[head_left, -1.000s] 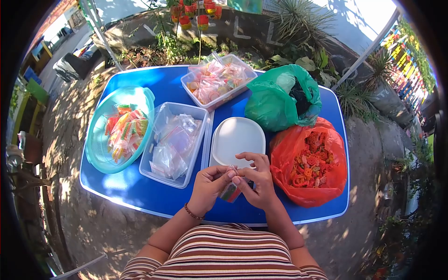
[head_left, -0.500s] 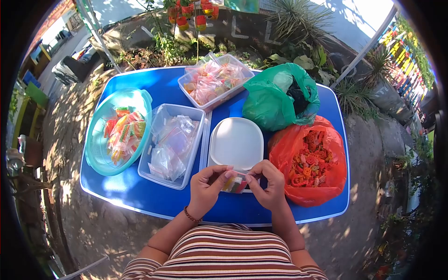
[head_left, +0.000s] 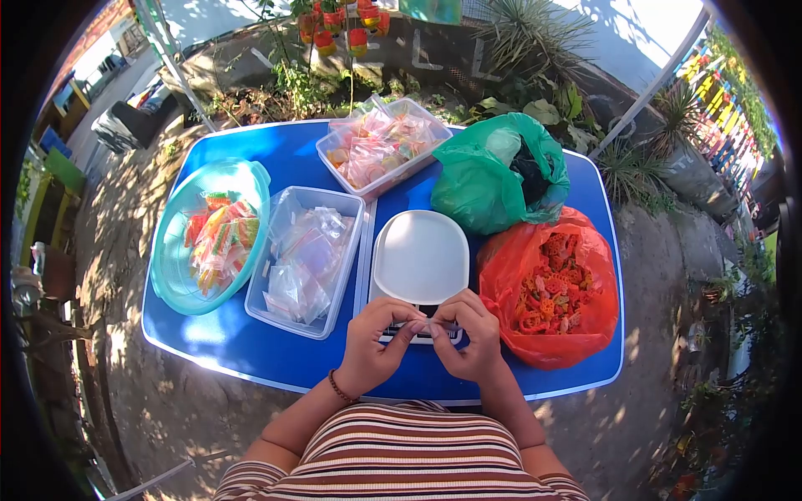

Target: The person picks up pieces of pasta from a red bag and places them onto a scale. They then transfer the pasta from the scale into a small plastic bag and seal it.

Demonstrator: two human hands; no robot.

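My left hand (head_left: 378, 344) and my right hand (head_left: 469, 336) meet fingertip to fingertip above the front of a white scale (head_left: 420, 257). Both pinch the top edge of a small clear plastic bag (head_left: 427, 325); most of it is hidden by the fingers. Left of the hands, a clear tub (head_left: 335, 320) holds flat, clear plastic bags. A red plastic bag (head_left: 585, 346) with orange-red pieces lies open just right of my right hand.
A turquoise basket (head_left: 170, 280) with filled packets stands at the table's left. Another tub (head_left: 393, 185) of filled packets is at the back, beside a green plastic bag (head_left: 468, 179). All rest on the blue table (head_left: 251, 355).
My hands have drawn closer together along the bag's top edge. The colourful contents that showed below the fingers are now out of sight.
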